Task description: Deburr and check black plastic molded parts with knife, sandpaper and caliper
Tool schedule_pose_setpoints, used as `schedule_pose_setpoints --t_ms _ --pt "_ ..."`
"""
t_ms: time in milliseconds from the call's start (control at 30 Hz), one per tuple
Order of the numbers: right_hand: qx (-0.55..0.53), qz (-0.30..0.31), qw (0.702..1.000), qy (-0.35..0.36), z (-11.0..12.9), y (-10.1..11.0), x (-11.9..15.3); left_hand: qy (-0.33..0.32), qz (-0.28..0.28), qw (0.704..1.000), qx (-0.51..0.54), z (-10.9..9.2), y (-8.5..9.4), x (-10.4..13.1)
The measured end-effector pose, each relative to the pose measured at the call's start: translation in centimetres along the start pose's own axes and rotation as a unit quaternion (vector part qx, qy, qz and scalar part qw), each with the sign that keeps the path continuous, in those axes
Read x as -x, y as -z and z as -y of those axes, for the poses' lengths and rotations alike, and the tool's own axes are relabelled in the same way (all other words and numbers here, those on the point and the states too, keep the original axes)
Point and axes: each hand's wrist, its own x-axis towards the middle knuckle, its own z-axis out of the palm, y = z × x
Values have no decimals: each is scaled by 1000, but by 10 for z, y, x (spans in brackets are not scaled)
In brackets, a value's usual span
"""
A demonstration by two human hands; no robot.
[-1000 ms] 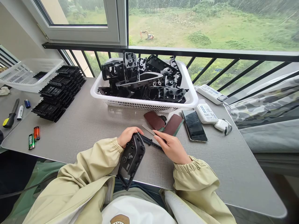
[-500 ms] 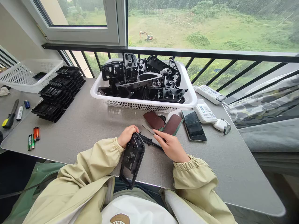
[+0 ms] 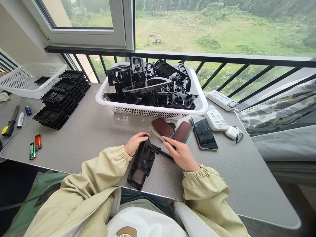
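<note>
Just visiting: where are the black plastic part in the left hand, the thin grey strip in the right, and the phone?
Black plastic part (image 3: 142, 163): head view, middle of its upturned face.
Thin grey strip (image 3: 158, 135): head view, its exposed length.
Phone (image 3: 205, 132): head view, middle of its dark screen.

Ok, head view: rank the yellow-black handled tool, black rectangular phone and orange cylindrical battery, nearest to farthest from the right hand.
1. Phone: just right of the right hand.
2. Orange battery: far to its left.
3. Yellow-black tool: farthest left.
</note>
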Motion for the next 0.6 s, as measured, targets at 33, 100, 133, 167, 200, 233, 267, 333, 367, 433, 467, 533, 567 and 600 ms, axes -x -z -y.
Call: schedule_pose_setpoints --t_ms 33,100,133,167,200,233,267,333,367,433,467,533,567,600 --pt "-2 -7 1000 1 -1 0 0 1 12 1000 6 1 0 0" --pt "-4 -21 1000 4 -1 1 0 -1 37 999 17 1 1 -1" --pt "-5 -26 1000 6 -2 1 0 -1 51 998 21 1 2 -1" --pt "-4 -29 1000 7 -2 1 0 -2 64 998 26 1 3 0" --pt "-2 -32 999 8 -2 1 0 -4 76 997 31 1 4 0" --pt "-1 -33 999 9 -2 1 0 -8 85 996 34 1 4 0" --pt "0 -34 999 9 -2 1 0 -13 91 995 35 1 5 0" --pt "0 -35 999 11 -2 1 0 -28 92 995 31 1 5 0" --pt "-2 -35 999 13 -2 1 0 -37 87 995 26 2 5 0" --pt "-8 -34 999 15 -2 1 0 -52 73 996 8 3 5 0" --pt "-11 -33 999 17 -2 0 0 -57 67 996 -7 3 4 0" --pt "-15 -31 999 21 -1 0 0 -63 57 996 -39 4 4 0" --pt "-16 -30 999 24 -1 0 1 -65 54 995 -52 4 4 0" --pt "-16 -29 999 27 -1 0 1 -65 53 995 -62 3 4 0"
